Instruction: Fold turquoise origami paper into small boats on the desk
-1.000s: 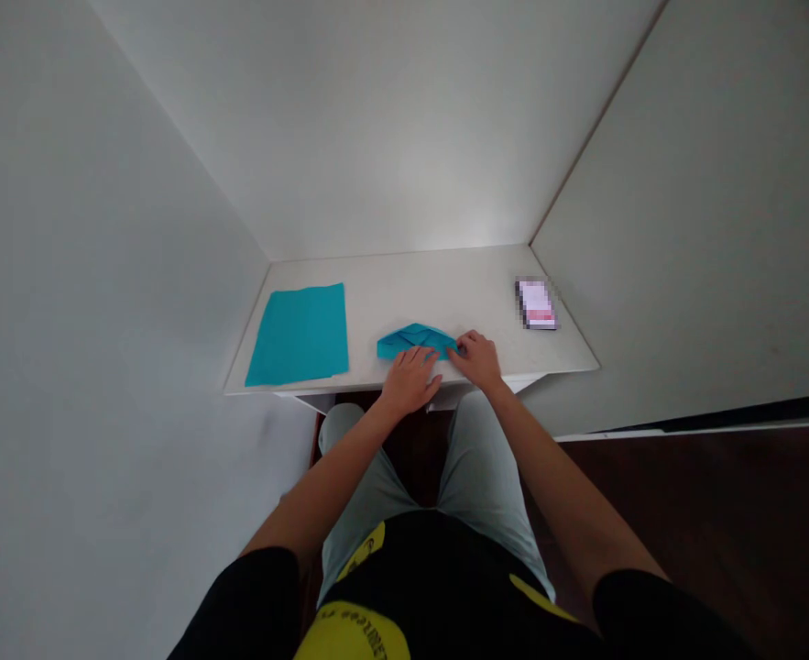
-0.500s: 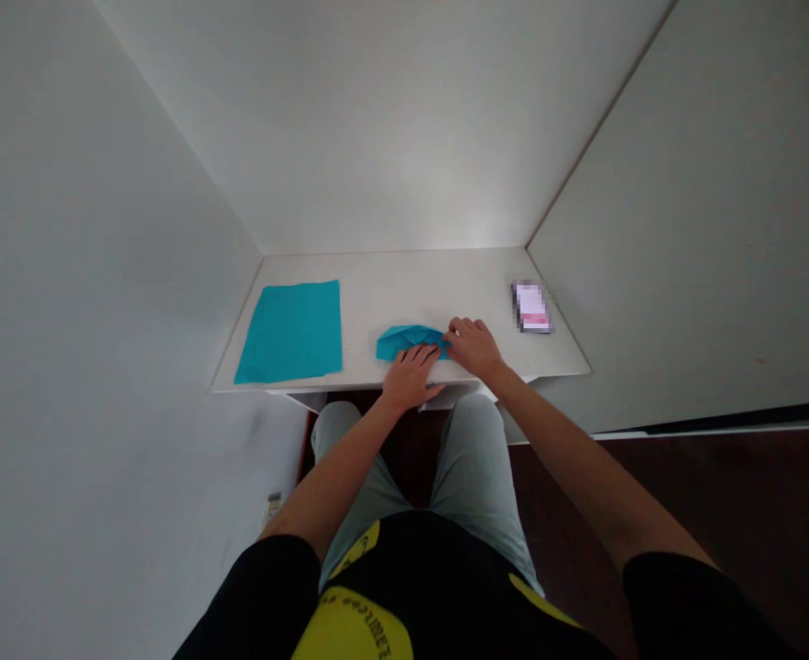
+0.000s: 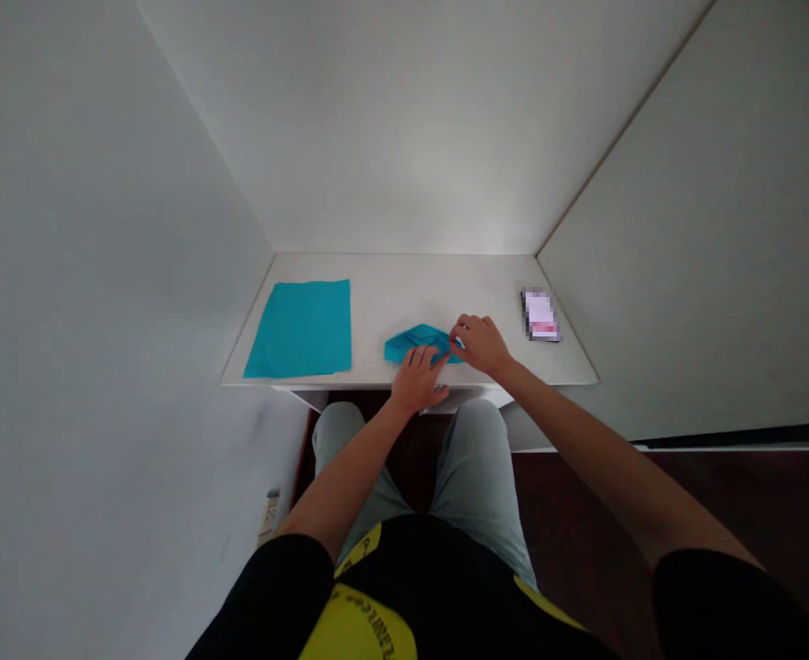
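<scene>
A piece of blue paper (image 3: pixel 414 336), folded into a long flat shape with a low peak in its far edge, lies near the front edge of the white desk. My left hand (image 3: pixel 419 379) rests over its near side, fingers spread and pressing on it. At the paper's right end my right hand (image 3: pixel 483 345) pinches the edge between thumb and fingertips. The two hands nearly meet there, and they hide part of the near and right folds.
Flat blue sheets (image 3: pixel 300 330) lie at the left of the desk (image 3: pixel 377 275). A phone with a lit, blurred screen (image 3: pixel 541 314) is at the right. Walls stand close behind and on both sides. My legs are under the front edge.
The view has shifted slightly. My left fingers have spread and the index finger reaches closer to my right fingertips. The paper's far edge now shows a clearer peak.
</scene>
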Tool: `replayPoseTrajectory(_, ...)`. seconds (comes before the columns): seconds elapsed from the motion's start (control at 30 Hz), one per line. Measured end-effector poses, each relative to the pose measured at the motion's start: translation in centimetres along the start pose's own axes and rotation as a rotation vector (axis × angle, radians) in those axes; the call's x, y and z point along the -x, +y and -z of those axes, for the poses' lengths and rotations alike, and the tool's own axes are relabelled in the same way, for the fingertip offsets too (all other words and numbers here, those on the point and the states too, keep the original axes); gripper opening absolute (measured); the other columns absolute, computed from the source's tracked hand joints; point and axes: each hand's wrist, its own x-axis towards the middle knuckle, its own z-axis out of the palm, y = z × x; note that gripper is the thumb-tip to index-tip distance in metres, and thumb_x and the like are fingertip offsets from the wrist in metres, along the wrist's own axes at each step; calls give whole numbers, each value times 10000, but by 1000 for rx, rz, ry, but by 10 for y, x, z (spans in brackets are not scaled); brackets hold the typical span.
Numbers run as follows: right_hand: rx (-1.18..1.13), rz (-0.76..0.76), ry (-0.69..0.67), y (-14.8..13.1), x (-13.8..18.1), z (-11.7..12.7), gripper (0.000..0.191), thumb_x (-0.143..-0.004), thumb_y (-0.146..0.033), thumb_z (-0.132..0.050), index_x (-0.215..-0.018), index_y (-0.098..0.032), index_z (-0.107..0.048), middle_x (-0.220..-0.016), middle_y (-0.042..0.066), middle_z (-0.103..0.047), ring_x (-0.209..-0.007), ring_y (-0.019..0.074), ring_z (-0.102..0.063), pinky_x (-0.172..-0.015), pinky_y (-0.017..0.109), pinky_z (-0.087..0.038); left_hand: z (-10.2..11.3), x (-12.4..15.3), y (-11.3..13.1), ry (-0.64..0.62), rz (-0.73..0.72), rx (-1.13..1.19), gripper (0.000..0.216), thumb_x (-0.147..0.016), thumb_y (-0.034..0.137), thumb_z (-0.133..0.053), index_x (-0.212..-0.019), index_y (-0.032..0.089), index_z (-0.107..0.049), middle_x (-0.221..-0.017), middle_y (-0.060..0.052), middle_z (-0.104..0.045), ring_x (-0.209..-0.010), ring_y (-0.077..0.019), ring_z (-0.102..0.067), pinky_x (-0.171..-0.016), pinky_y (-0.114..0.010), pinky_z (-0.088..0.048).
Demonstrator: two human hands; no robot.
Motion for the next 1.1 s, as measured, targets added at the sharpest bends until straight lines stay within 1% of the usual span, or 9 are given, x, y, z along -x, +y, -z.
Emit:
replayPoseTrajectory(0.13, -423, -9, 49, 12, 6, -1, 186, -964, -372, -654, -959, -209, -744, -1052, 88, -703, -899, 225, -647, -878, 378, -486, 2, 0, 2, 2, 10, 13, 716, -920, 496, -676, -1557, 184, -580, -1503, -186, -572, -1408, -398, -490, -1222, -548, -364)
replayPoseTrajectory(0.23, -697, -90, 110, 17, 12, -6, 307, -950, -533, -644, -958, -233, -706, -1003, 74, -709, -909, 236, -658, -833, 378, -532, 2, 0, 1, 11, 3, 17, 725, -917, 512, -678, -1561, 195, -580, -1530, -182, -563, -1408, -401, -496, -1230, -553, -359)
replayPoseTrajectory(0.37, -876, -311, 233, 18, 20, -20, 406, -899, -653, -634, -956, -252, -636, -946, 40, -701, -896, 231, -647, -809, 374, -537, 1, 1, 0, 38, -14, 40, 725, -910, 524, -701, -1549, 198, -596, -1611, -186, -499, -1479, -402, -446, -1253, -556, -343)
replayPoseTrajectory(0.5, -970, -440, 371, 17, 24, -36, 454, -855, -712, -606, -934, -270, -539, -886, 8, -632, -861, 213, -610, -819, 372, -536, 0, 0, -1, 59, -11, 57, 702, -902, 556, -723, -1518, 232, -627, -1683, -179, -421, -1585, -405, -333, -1256, -574, -340)
replayPoseTrajectory(0.6, -1020, -525, 461, 17, 22, -46, 454, -850, -714, -571, -955, -280, -486, -857, -4, -595, -841, 211, -609, -801, 375, -550, -1, 0, -1, 82, -8, 67, 678, -905, 587, -722, -1474, 226, -654, -1707, -194, -385, -1606, -411, -308, -1246, -568, -351)
replayPoseTrajectory(0.77, -1031, -631, 583, 24, 16, -55, 415, -871, -665, -554, -995, -278, -471, -867, -6, -613, -805, 201, -644, -765, 361, -566, -2, 0, -1, 59, 19, 44, 717, -935, 649, -668, -1410, 113, -638, -1699, -265, -384, -1487, -398, -478, -1209, -536, -399)
replayPoseTrajectory(0.83, -1004, -694, 589, 32, 14, -56, 382, -896, -632, -544, -1009, -274, -473, -860, -8, -626, -766, 197, -658, -742, 353, -563, -1, 0, -1, 51, 28, 32, 732, -957, 684, -622, -1404, 104, -632, -1693, -270, -398, -1491, -398, -479, -1212, -534, -394)
replayPoseTrajectory(0.93, -895, -799, 583, 44, 17, -55, 335, -926, -577, -534, -1022, -258, -499, -861, 4, -661, -737, 204, -687, -738, 358, -553, 1, -1, 0, 41, 36, 20, 741, -986, 710, -562, -1416, 111, -629, -1672, -262, -443, -1538, -392, -442, -1230, -532, -374)
replayPoseTrajectory(1.1, -709, -863, 557, 60, 31, -51, 297, -908, -534, -566, -969, -243, -558, -857, 40, -707, -699, 222, -688, -752, 380, -541, 0, 0, 1, 33, 43, 47, 747, -1017, 672, -537, -1551, 150, -553, -1645, -200, -521, -1561, -356, -443, -1276, -541, -335)
